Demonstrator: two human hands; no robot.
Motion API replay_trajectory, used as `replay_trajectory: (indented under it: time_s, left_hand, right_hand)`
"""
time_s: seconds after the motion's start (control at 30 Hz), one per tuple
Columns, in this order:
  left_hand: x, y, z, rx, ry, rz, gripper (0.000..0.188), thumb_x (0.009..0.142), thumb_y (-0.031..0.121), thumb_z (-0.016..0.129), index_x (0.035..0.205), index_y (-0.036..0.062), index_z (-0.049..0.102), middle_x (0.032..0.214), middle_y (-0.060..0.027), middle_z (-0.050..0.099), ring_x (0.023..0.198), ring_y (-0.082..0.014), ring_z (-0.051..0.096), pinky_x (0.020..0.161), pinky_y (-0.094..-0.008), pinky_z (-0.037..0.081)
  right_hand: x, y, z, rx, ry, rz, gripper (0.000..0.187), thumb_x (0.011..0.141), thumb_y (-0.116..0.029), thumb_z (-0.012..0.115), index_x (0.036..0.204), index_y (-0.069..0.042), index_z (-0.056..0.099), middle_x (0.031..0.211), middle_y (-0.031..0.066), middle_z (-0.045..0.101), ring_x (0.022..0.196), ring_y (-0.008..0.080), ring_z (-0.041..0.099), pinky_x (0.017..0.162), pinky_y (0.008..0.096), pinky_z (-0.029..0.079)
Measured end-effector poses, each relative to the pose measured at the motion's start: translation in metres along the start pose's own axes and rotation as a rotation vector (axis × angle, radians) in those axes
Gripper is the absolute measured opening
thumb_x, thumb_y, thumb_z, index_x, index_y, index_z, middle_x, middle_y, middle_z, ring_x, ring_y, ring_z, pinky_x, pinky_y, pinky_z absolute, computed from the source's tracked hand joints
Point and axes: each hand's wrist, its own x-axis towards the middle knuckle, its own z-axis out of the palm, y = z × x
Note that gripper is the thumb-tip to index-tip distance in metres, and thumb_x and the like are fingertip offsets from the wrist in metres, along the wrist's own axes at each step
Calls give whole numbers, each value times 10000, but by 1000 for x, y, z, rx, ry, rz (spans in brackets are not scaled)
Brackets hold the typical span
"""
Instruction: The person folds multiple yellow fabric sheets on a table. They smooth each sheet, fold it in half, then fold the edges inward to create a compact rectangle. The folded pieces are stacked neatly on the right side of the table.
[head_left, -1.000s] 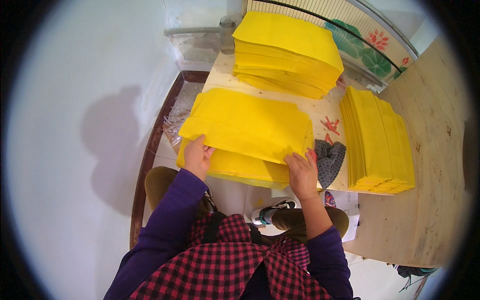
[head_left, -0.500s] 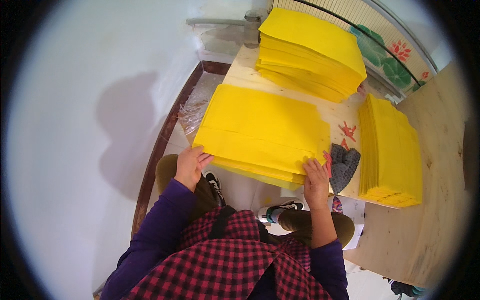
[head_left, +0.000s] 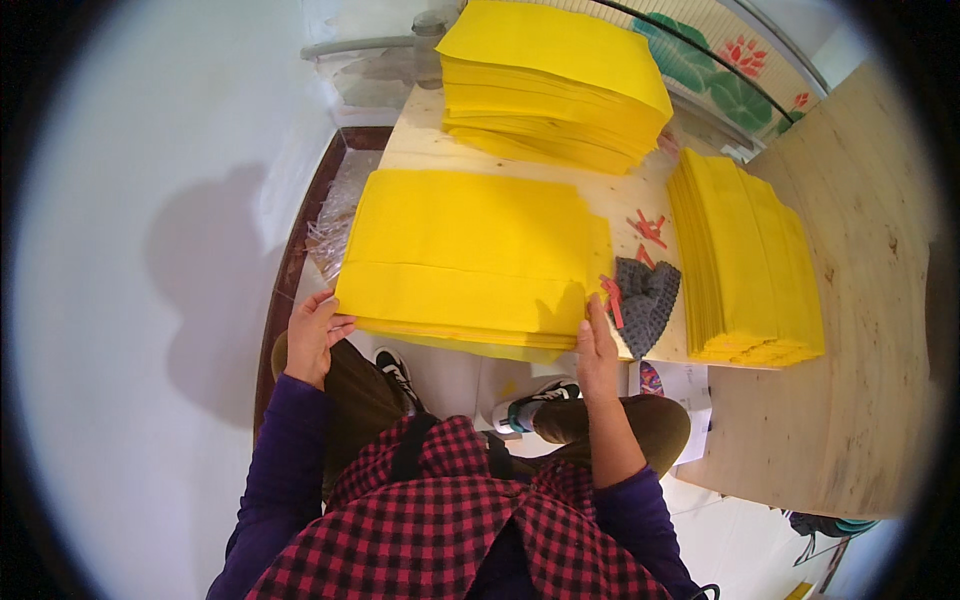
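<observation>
A low stack of yellow fabric sheets (head_left: 465, 235) lies on the wooden table (head_left: 405, 140), its near edge jutting out over my knees. At the stack's near left corner, my left hand (head_left: 312, 338) grips the sheets, thumb at the edge and fingers lower down. My right hand (head_left: 598, 358) rests against the near right corner with its fingers straight and pointing away from me. Some lower sheets stick out past the top one on the right side and along the near edge. The right thumb is mostly hidden.
Behind stands a taller yellow stack (head_left: 550, 90); another yellow stack (head_left: 745, 260) sits at the right. Between them and my right hand lie red strips (head_left: 648, 228) and a dark grey knitted cloth (head_left: 645, 305). A clear jar (head_left: 428, 50) stands at the back left, near the white wall (head_left: 120, 130).
My right hand has shifted from the top of the near right corner to its side, fingers straighter. The sheets' near edges look more even. The whole view has shifted a little.
</observation>
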Motion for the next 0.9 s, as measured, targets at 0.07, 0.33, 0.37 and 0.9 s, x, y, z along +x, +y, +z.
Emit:
replay_trajectory:
  time_s: [0.07, 0.33, 0.37, 0.9]
  left_hand:
    - [-1, -1, 1, -14, -13, 18, 277, 914, 163, 593, 1146, 34, 513, 948, -88, 653, 761, -174, 656, 689, -299, 555]
    - [-2, 4, 0, 7, -3, -13, 316, 906, 139, 587, 1183, 14, 502, 954, -93, 646, 725, -167, 649, 683, -285, 555]
    - [0, 5, 0, 34, 0, -23, 314, 907, 144, 592, 1181, 18, 503, 951, -89, 649, 733, -169, 651, 690, -291, 555]
    - [6, 34, 8, -31, -42, -50, 490, 849, -4, 575, 1306, 12, 400, 975, -134, 641, 728, -211, 656, 647, -298, 558]
  right_hand:
    - [-2, -7, -1, -54, -67, -32, 526, 992, -231, 460, 1426, 39, 338, 1457, 230, 381, 1354, 318, 378, 1094, 355, 297]
    - [-2, -14, 1, -173, 50, -140, 500, 969, -196, 493, 1398, 34, 383, 1380, 234, 471, 1302, 334, 440, 1075, 364, 322]
    - [-2, -15, 0, -143, 95, -119, 488, 966, -189, 496, 1390, 32, 398, 1365, 229, 489, 1288, 327, 457, 1070, 365, 328]
    - [-26, -61, 54, 1244, -218, 800, 449, 1014, -278, 439, 1260, 97, 428, 1213, 244, 565, 1120, 328, 582, 1004, 388, 478]
